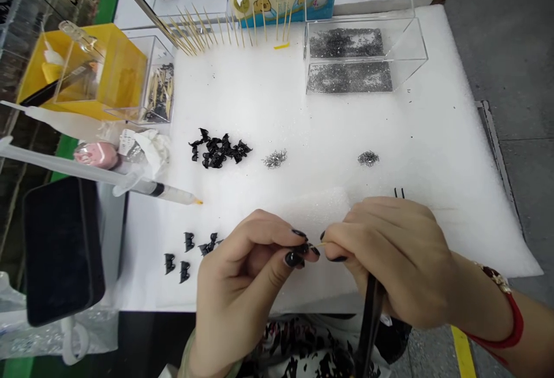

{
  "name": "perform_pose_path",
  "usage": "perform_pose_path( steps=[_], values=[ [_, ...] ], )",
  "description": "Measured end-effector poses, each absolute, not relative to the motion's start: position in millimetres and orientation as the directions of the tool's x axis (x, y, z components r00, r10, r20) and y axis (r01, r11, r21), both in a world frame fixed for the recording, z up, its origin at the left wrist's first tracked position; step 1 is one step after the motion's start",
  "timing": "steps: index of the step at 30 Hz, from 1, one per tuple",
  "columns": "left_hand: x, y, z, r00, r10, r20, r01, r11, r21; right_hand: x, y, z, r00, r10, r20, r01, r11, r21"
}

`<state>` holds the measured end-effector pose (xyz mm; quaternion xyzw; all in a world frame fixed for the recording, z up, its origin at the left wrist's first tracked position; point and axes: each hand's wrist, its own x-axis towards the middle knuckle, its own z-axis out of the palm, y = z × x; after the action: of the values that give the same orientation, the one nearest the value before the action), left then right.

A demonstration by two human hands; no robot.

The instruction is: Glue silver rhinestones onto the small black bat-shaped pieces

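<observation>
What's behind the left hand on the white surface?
Past the left hand, black pieces lie on the white surface, the nearest partly hidden. Whatever the hand fully covers can't be seen.

Small black piece [300, 248] held; thin stick [320, 244] just beside.

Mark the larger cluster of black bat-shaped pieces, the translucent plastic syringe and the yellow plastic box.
Black cluster [224, 146], head view: central piece.
Translucent syringe [101, 176], head view: plunger rod.
Yellow box [128, 73], head view: side wall.
</observation>
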<state>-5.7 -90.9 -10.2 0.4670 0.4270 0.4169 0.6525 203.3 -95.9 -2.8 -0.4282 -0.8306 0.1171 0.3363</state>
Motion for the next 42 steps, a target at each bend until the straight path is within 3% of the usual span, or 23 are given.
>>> perform_pose_path(
  steps=[17,25,32,36,39,42],
  values=[
    [2,-89,-7,0.235,0.954,-0.188,-0.206,0.238,0.949,211,-101,0,-0.461,0.756,0.464,0.680,0.637,-0.364],
    [0,-90,-7,0.240,0.947,-0.214,-0.221,0.268,0.938,210,-102,-1,-0.471,0.748,0.467,0.668,0.649,-0.364],
    [2,-83,-12,0.302,0.931,-0.205,-0.259,0.287,0.923,218,-99,13,-0.260,0.785,0.562,0.680,0.562,-0.470],
    [6,-78,-16,0.354,0.925,-0.136,-0.326,0.258,0.909,213,-87,30,-0.246,0.768,0.591,0.774,0.523,-0.357],
    [10,-76,-20,0.365,0.928,-0.078,-0.365,0.220,0.904,196,-63,43,-0.325,0.780,0.534,0.657,0.593,-0.466],
    [14,-76,-27,0.374,0.927,-0.043,-0.389,0.198,0.900,169,-28,53,-0.357,0.834,0.420,0.569,0.551,-0.610]
  ],
)
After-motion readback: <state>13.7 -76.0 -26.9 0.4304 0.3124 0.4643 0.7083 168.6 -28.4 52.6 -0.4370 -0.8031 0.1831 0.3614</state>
